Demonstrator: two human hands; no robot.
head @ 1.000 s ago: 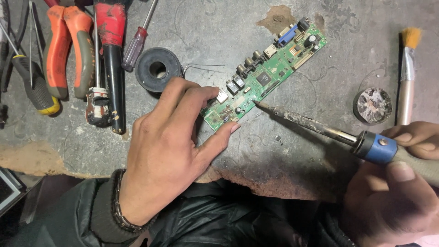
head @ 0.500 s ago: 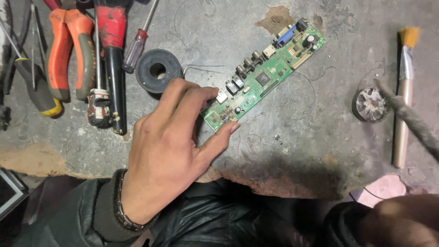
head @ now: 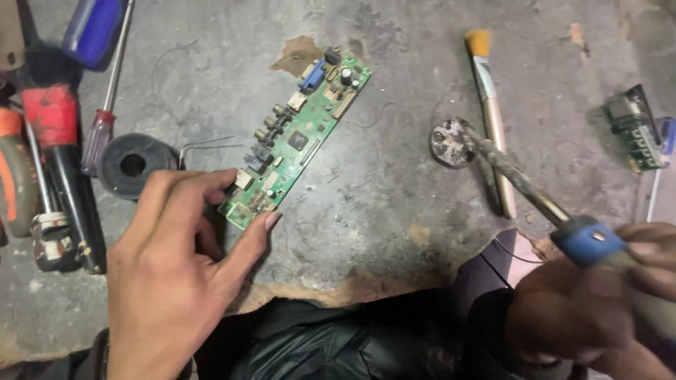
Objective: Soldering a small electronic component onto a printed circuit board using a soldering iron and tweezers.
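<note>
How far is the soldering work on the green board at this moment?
Done: nothing finished can be confirmed; the joints are too small to judge. In hand: the left hand steadies the long green circuit board at its near end, and the right hand holds the blue-handled soldering iron, its tip at the small round metal tin, away from the board. Left: any soldering on the board.

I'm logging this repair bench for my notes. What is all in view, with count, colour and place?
Long green circuit board: one, green, bench centre, lying diagonally.
Dark solder wire spool: one, black, left of the board.
Red-handled screwdriver: one, red, above the spool.
Blue-handled tool: one, blue, top left.
Orange-handled pliers: one, orange, left edge.
Yellow-bristled brush: one, pale handle, right of centre.
Round metal tin: one, silvery, beside the brush.
Small green board: one, green, right edge.
Blue-handled soldering iron: one, tip over the tin.
Left hand: fingertips on the long board's near end.
Right hand: grips the soldering iron.
</note>
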